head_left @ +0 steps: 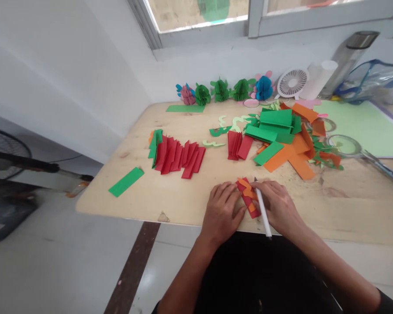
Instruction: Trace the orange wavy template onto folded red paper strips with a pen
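Near the table's front edge lies a folded red paper strip (256, 213), with a wavy orange paper cutout (248, 191) on top of it. My left hand (222, 210) holds the strip at its left side, fingers curved over the edge and thumb by the lower end. A white pen (263, 211) is gripped in my right hand (280, 207), its dark tip pointing away from me beside the cutout's upper end. The right fingertips also reach the cutout's right side. Whether the tip touches paper I cannot tell.
Red folded strips (175, 155) stand left, another red bundle (235, 145) further right. Green strips (275, 120) and orange paper (290, 157) are piled at right, near scissors (384, 168) and tape rolls (343, 145). Paper ornaments (221, 90) and a small fan (293, 83) line the wall.
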Action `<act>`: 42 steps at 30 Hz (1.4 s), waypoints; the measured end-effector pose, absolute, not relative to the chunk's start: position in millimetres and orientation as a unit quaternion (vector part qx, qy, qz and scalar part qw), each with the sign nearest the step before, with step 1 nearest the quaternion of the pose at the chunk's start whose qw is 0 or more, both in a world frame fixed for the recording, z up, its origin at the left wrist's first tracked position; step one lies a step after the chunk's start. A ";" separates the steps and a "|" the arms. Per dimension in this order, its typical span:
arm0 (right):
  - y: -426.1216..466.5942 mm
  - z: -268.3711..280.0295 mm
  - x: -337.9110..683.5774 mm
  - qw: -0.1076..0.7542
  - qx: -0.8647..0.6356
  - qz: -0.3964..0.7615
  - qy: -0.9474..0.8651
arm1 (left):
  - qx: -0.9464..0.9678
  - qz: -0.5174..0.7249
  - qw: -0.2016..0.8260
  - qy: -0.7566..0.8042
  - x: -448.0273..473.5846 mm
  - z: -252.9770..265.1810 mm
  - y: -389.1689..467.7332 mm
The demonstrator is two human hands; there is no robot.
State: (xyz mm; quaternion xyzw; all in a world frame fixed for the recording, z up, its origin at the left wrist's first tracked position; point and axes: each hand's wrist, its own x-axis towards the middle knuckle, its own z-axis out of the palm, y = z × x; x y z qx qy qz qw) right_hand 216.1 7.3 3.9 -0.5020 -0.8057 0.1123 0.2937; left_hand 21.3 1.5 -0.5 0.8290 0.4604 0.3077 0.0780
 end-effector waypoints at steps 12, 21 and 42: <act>17.9 9.1 213.8 0.274 -0.444 0.109 -0.846 | 0.826 0.312 0.092 0.461 21.5 0.0 3.8; 18.8 14.6 217.1 0.259 -0.437 0.122 -0.853 | 0.824 0.314 0.091 0.462 21.4 0.0 4.7; 20.4 15.1 222.0 0.246 -0.419 0.132 -0.864 | 0.831 0.309 0.026 0.462 24.7 -0.7 1.6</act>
